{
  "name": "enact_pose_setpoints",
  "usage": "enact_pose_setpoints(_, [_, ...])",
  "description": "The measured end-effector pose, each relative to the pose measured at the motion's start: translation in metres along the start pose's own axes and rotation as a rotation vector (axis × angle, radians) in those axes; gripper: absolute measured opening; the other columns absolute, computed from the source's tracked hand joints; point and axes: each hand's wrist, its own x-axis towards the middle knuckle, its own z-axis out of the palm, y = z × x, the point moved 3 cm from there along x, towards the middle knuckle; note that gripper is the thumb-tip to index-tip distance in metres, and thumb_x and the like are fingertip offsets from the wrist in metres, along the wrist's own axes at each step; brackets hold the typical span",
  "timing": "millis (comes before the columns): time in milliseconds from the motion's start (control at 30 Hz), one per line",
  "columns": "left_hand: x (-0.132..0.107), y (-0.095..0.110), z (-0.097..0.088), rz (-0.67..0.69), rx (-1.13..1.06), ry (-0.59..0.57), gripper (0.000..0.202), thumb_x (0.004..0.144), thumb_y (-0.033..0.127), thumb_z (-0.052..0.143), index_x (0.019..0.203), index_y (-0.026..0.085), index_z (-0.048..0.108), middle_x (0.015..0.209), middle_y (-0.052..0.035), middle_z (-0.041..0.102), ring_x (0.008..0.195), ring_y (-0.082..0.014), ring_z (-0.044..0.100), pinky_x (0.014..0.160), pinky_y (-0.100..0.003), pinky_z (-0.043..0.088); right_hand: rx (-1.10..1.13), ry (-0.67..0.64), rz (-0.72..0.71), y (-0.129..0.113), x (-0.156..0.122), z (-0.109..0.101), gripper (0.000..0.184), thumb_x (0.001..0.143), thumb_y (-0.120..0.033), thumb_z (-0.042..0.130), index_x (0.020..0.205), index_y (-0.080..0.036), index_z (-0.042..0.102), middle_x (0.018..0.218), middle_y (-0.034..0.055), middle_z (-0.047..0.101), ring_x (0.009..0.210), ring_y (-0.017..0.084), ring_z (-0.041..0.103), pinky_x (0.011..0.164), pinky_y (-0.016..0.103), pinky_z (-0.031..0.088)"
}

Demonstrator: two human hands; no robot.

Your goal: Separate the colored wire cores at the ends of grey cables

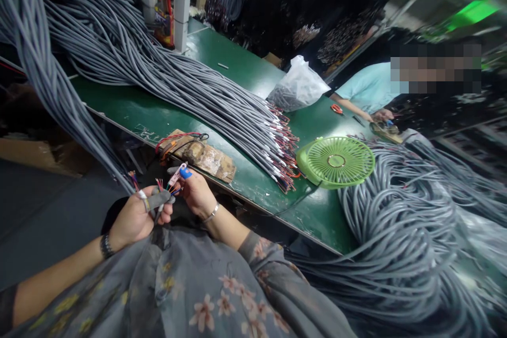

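My left hand (134,219) is closed around the end of a grey cable (157,216), with grey covering on its fingers. Thin coloured wires (159,185) stick up from the grip. Another cable end with a white band (142,195) shows beside my thumb. My right hand (198,195), blue wrapping on its thumb, pinches a small pale pink piece with dark marks (177,175), whose exact kind I cannot make out. Orange and blue wires (174,189) spread just below that piece, between the two hands. Both hands are in front of the table edge, above my lap.
A thick bundle of grey cables (190,84) lies across the green table (245,68). Nearby are a taped block (208,158), a green fan (336,161) and a plastic bag (299,87). Coiled cables (396,222) fill the right side. A co-worker (368,87) works across the table.
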Motion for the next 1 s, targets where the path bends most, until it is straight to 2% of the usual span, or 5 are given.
enact_pose_setpoints(233, [0.002,0.0,0.0,-0.015,-0.002,0.005,0.03,0.052,0.03,0.097,0.063,0.017,0.073,0.05,-0.0028,0.069,0.041,-0.0136,0.06,0.043,-0.021,0.042,0.071,0.047,0.064,0.001,0.002,0.0,0.053,0.078,-0.067,0.091,0.077,-0.019,0.069,0.066,-0.0014,0.066,0.058,0.011,0.055,0.056,0.023,0.048])
enact_pose_setpoints(433, [0.004,-0.002,0.002,-0.019,0.033,-0.011,0.031,0.048,0.031,0.097,0.06,0.017,0.071,0.048,-0.003,0.069,0.039,-0.0136,0.059,0.041,-0.021,0.041,0.113,0.062,0.044,0.002,0.002,0.0,0.045,0.086,-0.062,0.087,0.082,-0.019,0.073,0.081,0.005,0.076,0.07,0.016,0.065,0.065,0.027,0.054])
enact_pose_setpoints(700, [-0.004,-0.004,-0.003,0.004,0.022,0.007,0.033,0.047,0.028,0.098,0.062,0.018,0.07,0.048,-0.0021,0.069,0.04,-0.0146,0.06,0.041,-0.022,0.042,0.078,0.0,0.141,0.001,0.001,0.0,0.055,0.094,-0.072,0.073,0.081,-0.018,0.069,0.073,0.0026,0.068,0.063,0.013,0.06,0.061,0.024,0.051])
enact_pose_setpoints(867, [-0.012,0.001,-0.002,0.041,-0.047,0.087,0.035,0.041,0.026,0.098,0.062,0.018,0.072,0.049,-0.0017,0.07,0.041,-0.0126,0.06,0.041,-0.02,0.044,0.05,0.003,0.058,-0.002,0.001,0.001,0.04,0.088,-0.056,0.084,0.082,-0.019,0.069,0.07,-0.0017,0.066,0.06,0.011,0.055,0.059,0.022,0.051])
enact_pose_setpoints(1000, [-0.01,0.005,0.003,0.046,-0.078,0.116,0.034,0.038,0.024,0.097,0.06,0.018,0.072,0.049,-0.0011,0.07,0.043,-0.0123,0.06,0.041,-0.02,0.045,0.008,-0.015,-0.024,0.004,0.004,-0.005,0.054,0.082,-0.073,0.082,0.084,-0.02,0.072,0.073,0.0005,0.069,0.063,0.013,0.058,0.06,0.026,0.054])
